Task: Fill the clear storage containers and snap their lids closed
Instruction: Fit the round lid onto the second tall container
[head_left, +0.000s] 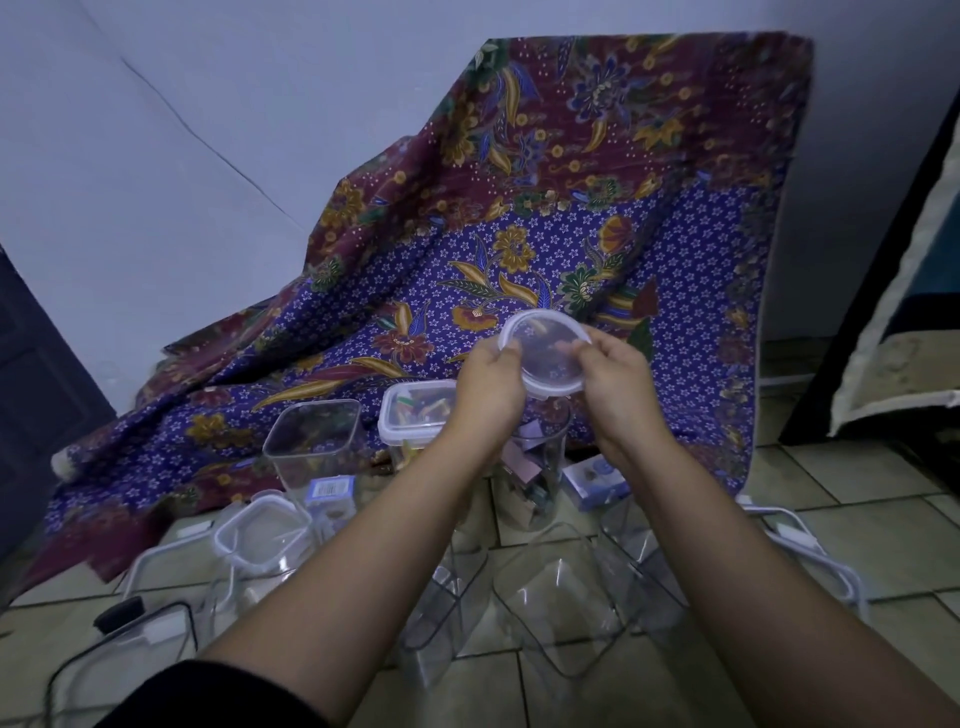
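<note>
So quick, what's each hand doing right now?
Left hand: closed on the left edge of the round clear lid.
Right hand: closed on the same lid's right edge.

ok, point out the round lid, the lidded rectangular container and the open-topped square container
round lid (551, 358), head view, clear centre panel
lidded rectangular container (415, 410), head view, top of its lid
open-topped square container (317, 441), head view, front wall
</note>
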